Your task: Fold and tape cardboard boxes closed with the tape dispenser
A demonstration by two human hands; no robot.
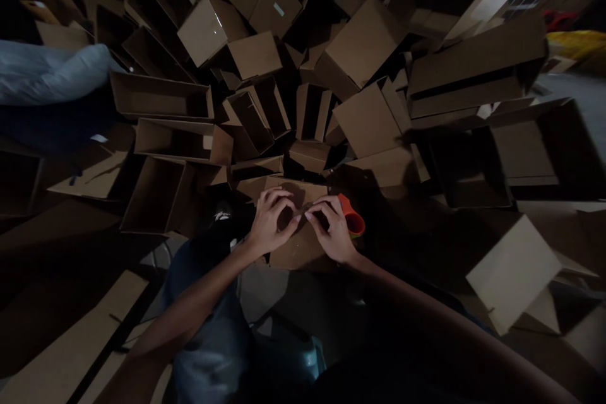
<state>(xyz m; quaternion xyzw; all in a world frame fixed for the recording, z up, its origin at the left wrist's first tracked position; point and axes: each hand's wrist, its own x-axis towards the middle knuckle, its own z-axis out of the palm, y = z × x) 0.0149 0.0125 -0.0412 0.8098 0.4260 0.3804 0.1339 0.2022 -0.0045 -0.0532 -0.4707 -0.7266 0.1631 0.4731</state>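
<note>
My left hand [274, 221] and my right hand [332, 227] meet over a closed cardboard box [300, 251] in front of me. On both, the thumb and fingers are pinched together, fingertips almost touching. Whatever sits between them is too small and dark to name. Just beyond my right hand, at the box's right side, lies an orange-red plastic thing [353, 219] with a round hollow end. My right hand hides part of it.
Many open cardboard boxes [163, 98] are heaped ahead and to both sides. A pale sleeve [52, 72] of another person reaches in at left. Long cardboard pieces [95, 328] lie at lower left. Below me is a bluish plastic seat [310, 356]. The light is dim.
</note>
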